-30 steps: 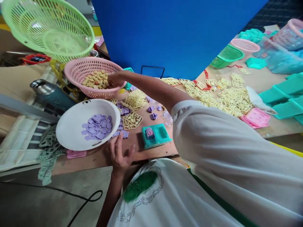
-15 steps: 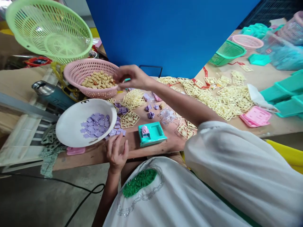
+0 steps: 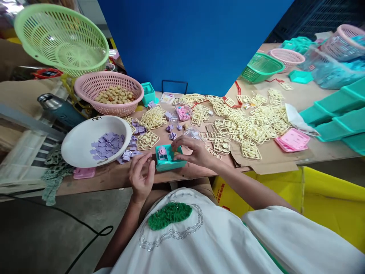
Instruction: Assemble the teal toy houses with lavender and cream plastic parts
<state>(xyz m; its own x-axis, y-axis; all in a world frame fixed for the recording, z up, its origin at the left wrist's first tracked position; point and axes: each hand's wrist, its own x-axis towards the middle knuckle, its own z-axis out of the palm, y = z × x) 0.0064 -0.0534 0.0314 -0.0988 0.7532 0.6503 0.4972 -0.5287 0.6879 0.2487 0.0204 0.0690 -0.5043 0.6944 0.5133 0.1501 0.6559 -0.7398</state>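
Observation:
A small turquoise plastic tray (image 3: 170, 166) with two recesses lies near the table's front edge. Its left recess holds a pink and lilac piece (image 3: 162, 152). My right hand (image 3: 192, 151) is at the right recess, thumb and fingers pinched on a small tan piece (image 3: 176, 155), mostly covered by the fingers. To the left of the tray, my left hand (image 3: 141, 175) hovers at the table edge with its fingers apart and nothing in it. A pink basket (image 3: 110, 86) of small tan pieces and a white bowl (image 3: 70, 146) of flat lilac pieces stand further left.
Cream part frames (image 3: 245, 121) are heaped across the middle and right. A blue panel (image 3: 194, 45) rises behind the table. Turquoise bins (image 3: 339, 110) and pink plates (image 3: 293, 139) lie to the right, a metal bottle (image 3: 59, 108) to the left.
My right hand has come from the pink basket down to the turquoise tray, with a small tan piece in its fingers. The left hand has stayed beside the tray.

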